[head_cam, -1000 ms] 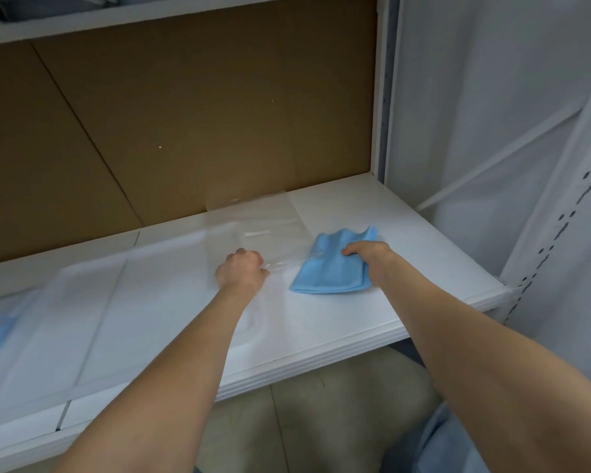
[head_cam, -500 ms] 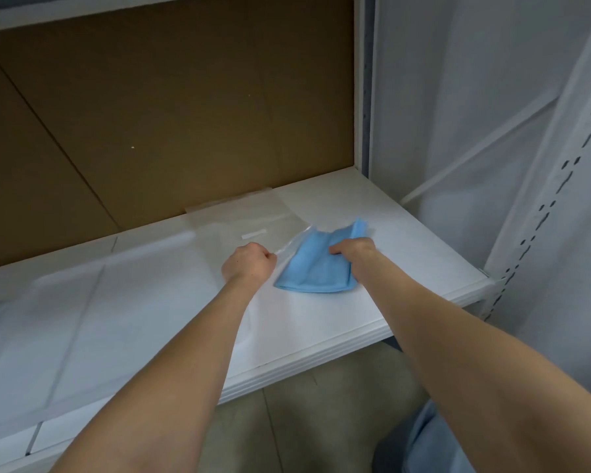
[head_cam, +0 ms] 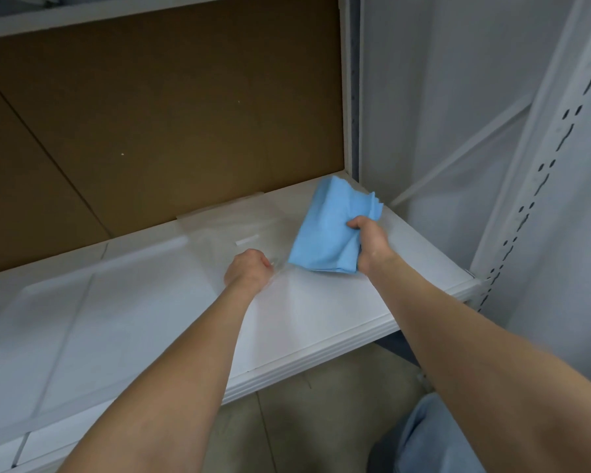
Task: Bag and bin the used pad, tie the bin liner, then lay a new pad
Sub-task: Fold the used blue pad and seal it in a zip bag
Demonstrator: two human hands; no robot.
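White shelf [head_cam: 423,264], clear plastic bag [head_cam: 219,230] flat on it

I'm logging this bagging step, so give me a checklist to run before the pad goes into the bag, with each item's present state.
1. Right hand grips the pad: ok.
2. Pad folded into a compact bundle: ok.
3. Left hand pinches the bag at its edge: ok.
4. Bag mouth opened wide enough: cannot tell; the film is clear and blurred.
5. Pad close beside the held bag edge: ok.
6. Bin in sight for the drop: not ok; none in view.
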